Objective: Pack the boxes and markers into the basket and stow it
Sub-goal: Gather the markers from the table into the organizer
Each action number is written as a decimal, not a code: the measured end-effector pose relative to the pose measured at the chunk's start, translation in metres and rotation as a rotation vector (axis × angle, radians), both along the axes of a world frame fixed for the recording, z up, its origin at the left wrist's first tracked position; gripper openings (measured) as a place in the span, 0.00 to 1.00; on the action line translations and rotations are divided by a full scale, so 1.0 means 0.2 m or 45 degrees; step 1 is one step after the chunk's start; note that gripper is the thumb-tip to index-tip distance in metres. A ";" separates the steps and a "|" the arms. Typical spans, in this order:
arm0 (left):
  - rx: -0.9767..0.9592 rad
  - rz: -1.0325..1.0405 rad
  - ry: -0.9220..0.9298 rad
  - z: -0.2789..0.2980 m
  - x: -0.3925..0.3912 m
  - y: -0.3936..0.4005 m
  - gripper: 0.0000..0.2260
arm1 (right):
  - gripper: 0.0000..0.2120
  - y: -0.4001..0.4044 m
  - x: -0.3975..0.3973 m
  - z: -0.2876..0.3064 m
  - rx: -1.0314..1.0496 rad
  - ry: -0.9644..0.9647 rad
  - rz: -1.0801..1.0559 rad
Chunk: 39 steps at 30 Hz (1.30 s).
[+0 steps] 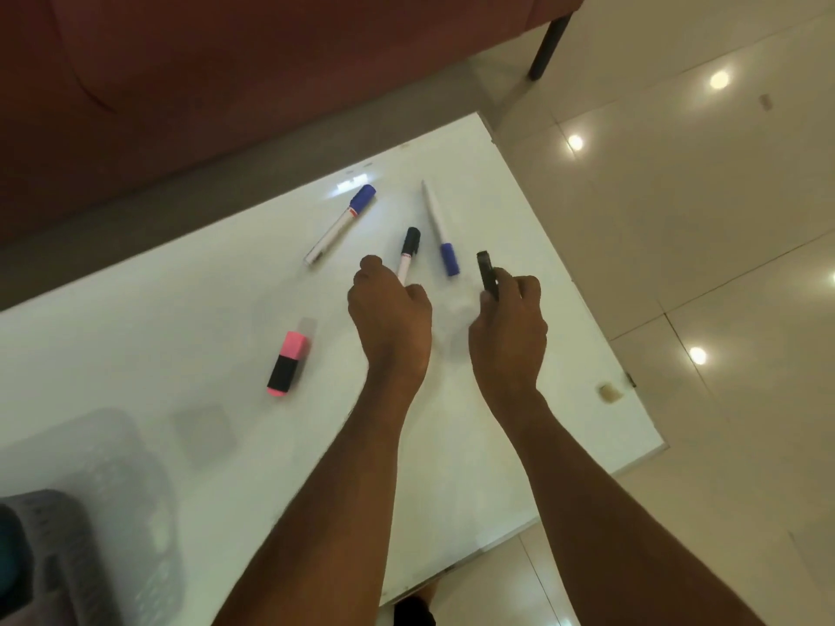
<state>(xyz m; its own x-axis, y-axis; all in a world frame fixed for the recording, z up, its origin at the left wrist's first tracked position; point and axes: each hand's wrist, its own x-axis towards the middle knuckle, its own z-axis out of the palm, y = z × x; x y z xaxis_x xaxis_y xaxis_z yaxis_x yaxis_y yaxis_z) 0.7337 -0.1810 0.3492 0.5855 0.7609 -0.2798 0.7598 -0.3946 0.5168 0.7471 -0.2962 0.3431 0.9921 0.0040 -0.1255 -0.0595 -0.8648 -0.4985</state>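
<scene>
My left hand (389,309) is closed around the lower end of a white marker with a black cap (409,250). My right hand (508,327) grips a black marker (487,274) whose tip sticks up past the fingers. Two white markers with blue caps lie on the white table (135,336): one (341,223) at the back, one (440,232) between my hands and the far edge. A pink and black highlighter (288,363) lies to the left of my left arm. The grey basket (58,558) sits at the bottom left corner, partly cut off.
A dark red sofa (226,74) runs along the far side of the table, its black leg (549,42) on the tiled floor (700,219). The table's right edge is close to my right hand. A small beige piece (609,393) sits near that edge.
</scene>
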 end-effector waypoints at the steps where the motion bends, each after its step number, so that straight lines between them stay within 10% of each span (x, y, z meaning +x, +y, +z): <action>1: 0.049 -0.016 -0.014 0.02 0.01 0.03 0.13 | 0.14 0.05 0.02 0.03 0.067 -0.009 -0.012; 13: 0.409 -0.158 0.073 -0.01 0.29 0.45 0.24 | 0.22 0.42 0.45 -0.06 -0.210 -0.012 0.143; 21: 0.495 -0.357 0.186 -0.14 0.22 0.48 0.12 | 0.14 0.40 0.39 -0.07 -0.200 0.036 0.263; 32: -0.260 0.170 -0.395 0.10 -0.17 0.38 0.12 | 0.04 0.42 0.02 0.12 0.879 0.600 -0.141; 39: -0.562 0.325 -0.678 0.32 -0.63 0.52 0.07 | 0.14 0.64 -0.36 0.37 1.243 0.499 0.011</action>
<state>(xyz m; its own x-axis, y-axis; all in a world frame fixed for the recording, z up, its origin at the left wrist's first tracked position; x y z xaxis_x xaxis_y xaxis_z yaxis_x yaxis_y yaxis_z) 0.6085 -0.0766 0.4140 0.5474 0.7738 -0.3188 0.4018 0.0912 0.9112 0.6748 -0.1679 0.4174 0.8821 0.2830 -0.3765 -0.3634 -0.0994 -0.9263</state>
